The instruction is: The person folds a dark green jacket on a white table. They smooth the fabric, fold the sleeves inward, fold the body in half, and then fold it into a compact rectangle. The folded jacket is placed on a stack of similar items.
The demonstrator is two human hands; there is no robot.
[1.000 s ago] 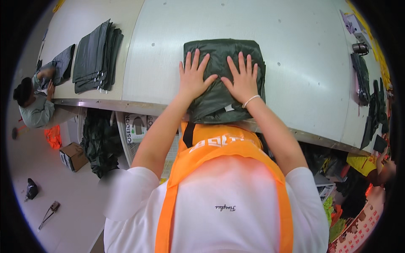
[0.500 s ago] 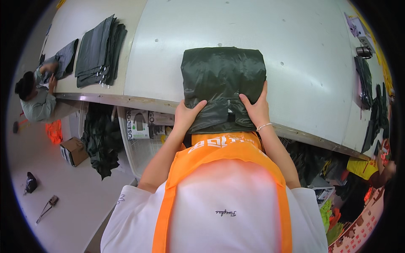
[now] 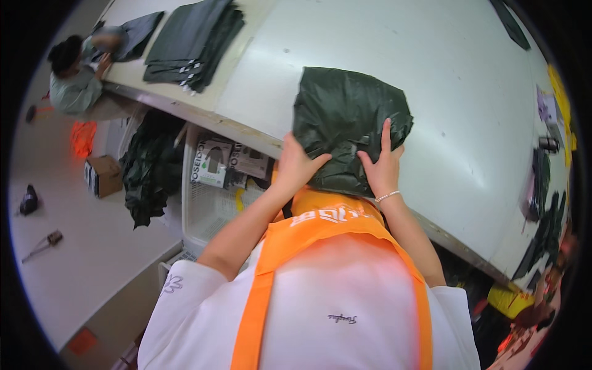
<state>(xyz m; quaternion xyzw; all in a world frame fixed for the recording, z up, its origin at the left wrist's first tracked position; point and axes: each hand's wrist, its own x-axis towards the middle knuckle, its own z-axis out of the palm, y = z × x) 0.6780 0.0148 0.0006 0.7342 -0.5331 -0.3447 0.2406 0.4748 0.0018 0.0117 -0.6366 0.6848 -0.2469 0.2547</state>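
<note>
A folded, glossy dark green garment (image 3: pixel 345 105) lies on the white table in front of me, its near end hanging over the edge against my orange apron. My left hand (image 3: pixel 300 161) grips its near left side, thumb on top and the other fingers hidden at the side. On the near right part is my right hand (image 3: pixel 383 165), its thumb pressed on the fabric and its index finger stretched along the top. The other right fingers bend at the garment's right side. Creases run across the cloth between both hands.
A stack of dark folded garments (image 3: pixel 194 40) lies on the table's left part, near a co-worker (image 3: pixel 74 86) handling dark cloth. Below the table edge (image 3: pixel 246 131), a white crate (image 3: pixel 192 166) holds printed packages. Dark garments (image 3: pixel 539 185) lie far right.
My view has turned, so the scene appears tilted. The garment's near flap, formerly flat with a visible slit, is now bunched. My right hand has shifted further onto the top.
</note>
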